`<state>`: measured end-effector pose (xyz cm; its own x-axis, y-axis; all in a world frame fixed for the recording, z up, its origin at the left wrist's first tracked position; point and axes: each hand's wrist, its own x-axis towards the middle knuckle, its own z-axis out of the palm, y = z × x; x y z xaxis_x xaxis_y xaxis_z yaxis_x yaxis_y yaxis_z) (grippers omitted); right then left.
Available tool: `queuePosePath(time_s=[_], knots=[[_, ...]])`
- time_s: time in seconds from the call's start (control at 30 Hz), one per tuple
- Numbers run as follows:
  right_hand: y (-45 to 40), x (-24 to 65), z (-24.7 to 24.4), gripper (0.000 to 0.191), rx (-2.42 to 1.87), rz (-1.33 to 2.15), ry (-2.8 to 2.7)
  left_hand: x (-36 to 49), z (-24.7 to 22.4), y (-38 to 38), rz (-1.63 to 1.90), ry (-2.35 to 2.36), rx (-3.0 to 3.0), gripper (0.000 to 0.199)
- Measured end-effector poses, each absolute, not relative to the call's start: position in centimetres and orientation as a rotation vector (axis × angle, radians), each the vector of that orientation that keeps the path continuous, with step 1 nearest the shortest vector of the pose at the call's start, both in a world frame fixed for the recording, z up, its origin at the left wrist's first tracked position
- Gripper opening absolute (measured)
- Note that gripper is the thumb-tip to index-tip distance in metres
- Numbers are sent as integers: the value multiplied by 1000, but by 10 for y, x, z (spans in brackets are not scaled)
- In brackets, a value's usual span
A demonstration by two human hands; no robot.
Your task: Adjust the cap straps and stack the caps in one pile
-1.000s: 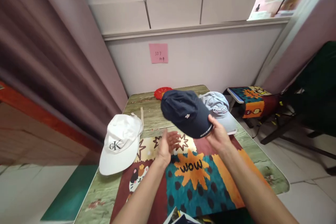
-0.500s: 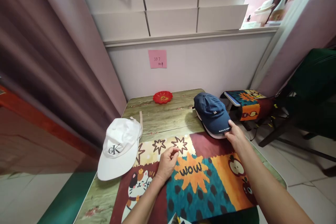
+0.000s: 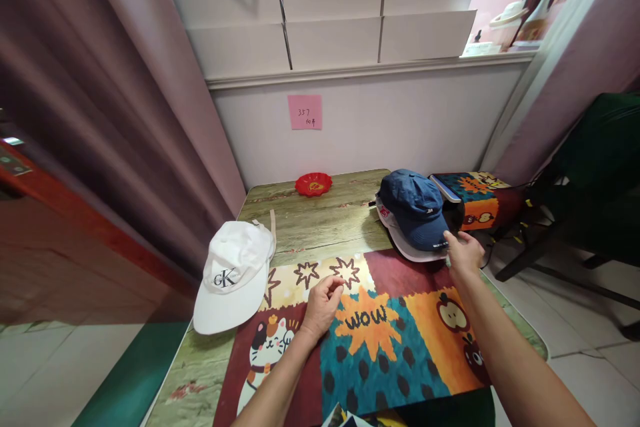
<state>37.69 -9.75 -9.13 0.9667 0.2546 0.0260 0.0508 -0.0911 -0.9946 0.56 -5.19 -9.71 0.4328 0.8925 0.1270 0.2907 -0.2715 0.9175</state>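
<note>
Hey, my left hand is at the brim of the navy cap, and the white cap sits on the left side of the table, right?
Not quite: the head view shows your right hand at the brim of the navy cap. The white cap does sit on the left side of the table.

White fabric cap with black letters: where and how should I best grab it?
Probably by the front edge of its curved white brim, from your side, with your bare left hand, pinching top and underside: the white fabric cap sits crown up, brim pointing toward you and slightly left.
</note>
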Motion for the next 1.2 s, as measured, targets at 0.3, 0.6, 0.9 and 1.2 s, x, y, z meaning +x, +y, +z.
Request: queuePosePath(time_s=[0.3,0.6,0.9,1.2], knots=[[-51,378,-25,103,-2026,-320,-906,8,-96,-49,843,1005,1767,25],[12,369,-24,113,-2169,-134,-1078,10,-102,-48,836,1014,1747,24],[9,355,-49,121,-2206,-84,-1058,10,-100,-48,833,1015,1784,22],[-22,343,-41,87,-2115,-607,-1336,15,-102,-52,873,1032,1823,19]])
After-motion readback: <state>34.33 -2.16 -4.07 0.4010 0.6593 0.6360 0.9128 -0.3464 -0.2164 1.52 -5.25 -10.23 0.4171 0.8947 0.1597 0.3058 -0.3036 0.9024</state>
